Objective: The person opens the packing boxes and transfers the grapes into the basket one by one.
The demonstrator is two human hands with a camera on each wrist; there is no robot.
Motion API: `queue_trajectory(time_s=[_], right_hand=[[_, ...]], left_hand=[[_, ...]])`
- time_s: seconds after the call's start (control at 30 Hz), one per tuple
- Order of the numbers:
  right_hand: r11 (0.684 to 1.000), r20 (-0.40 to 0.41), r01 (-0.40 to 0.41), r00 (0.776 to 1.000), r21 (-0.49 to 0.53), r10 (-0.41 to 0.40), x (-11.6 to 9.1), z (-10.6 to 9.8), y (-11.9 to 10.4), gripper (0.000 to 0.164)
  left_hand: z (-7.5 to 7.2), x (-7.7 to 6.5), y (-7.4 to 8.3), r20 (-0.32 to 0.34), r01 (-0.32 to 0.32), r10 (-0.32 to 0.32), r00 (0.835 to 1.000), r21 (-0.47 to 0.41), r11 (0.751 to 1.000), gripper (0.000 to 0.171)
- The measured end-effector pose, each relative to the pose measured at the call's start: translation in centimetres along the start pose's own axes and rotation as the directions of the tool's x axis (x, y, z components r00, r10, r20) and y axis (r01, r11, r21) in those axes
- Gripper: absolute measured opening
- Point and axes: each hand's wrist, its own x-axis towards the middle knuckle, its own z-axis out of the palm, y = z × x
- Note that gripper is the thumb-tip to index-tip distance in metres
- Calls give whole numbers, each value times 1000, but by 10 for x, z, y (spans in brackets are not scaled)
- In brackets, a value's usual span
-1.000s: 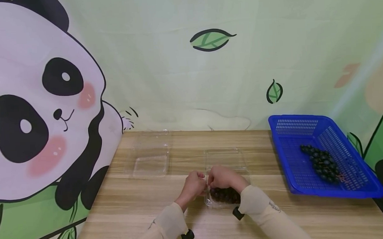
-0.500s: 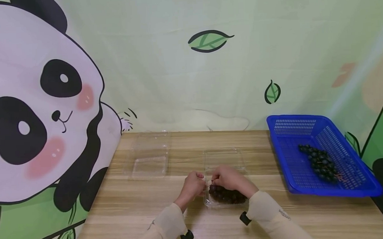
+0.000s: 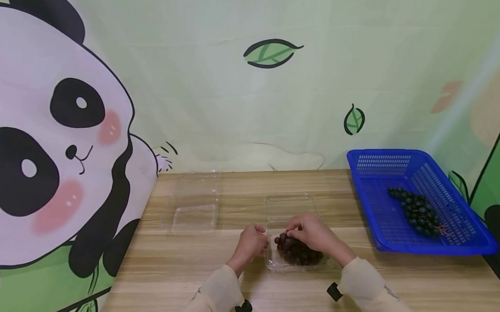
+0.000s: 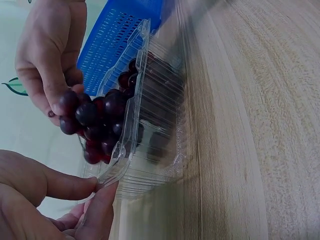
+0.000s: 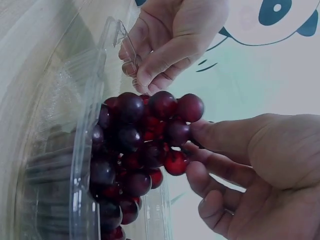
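A dark red bunch of grapes (image 3: 298,252) lies in an open clear plastic clamshell box (image 4: 131,117) at the middle of the table. My left hand (image 3: 252,241) pinches the box's left rim between thumb and fingers. From above, my right hand (image 3: 314,232) pinches the bunch at its upper end, thumb against the top grapes (image 5: 177,131). In the left wrist view that end stands above the rim, while the rest of the bunch sits inside the box. The box's lid (image 3: 291,205) is folded back, away from me.
To the right, a blue perforated basket (image 3: 369,216) holds a bunch of dark, blackish grapes (image 3: 419,212). Another clear clamshell box (image 3: 196,217) stands open at the back left. Behind the wooden table (image 3: 163,278) hangs a cloth backdrop printed with a panda.
My right hand has moved to the right with its end of the grape bunch, and more of the bunch now shows. The left hand has stayed at the box's rim.
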Motion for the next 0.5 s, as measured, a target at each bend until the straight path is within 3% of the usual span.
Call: queue_trajectory(time_s=[0.33, 0.5], right_hand=[[996, -144, -7, 989, 86, 19, -13, -8, -7, 7], [997, -207, 1, 978, 80, 16, -17, -15, -13, 5]], left_hand=[[-1, 1, 0, 10, 8, -8, 1000, -3, 1000, 29], [-2, 0, 0, 12, 0, 0, 1000, 4, 1000, 28]])
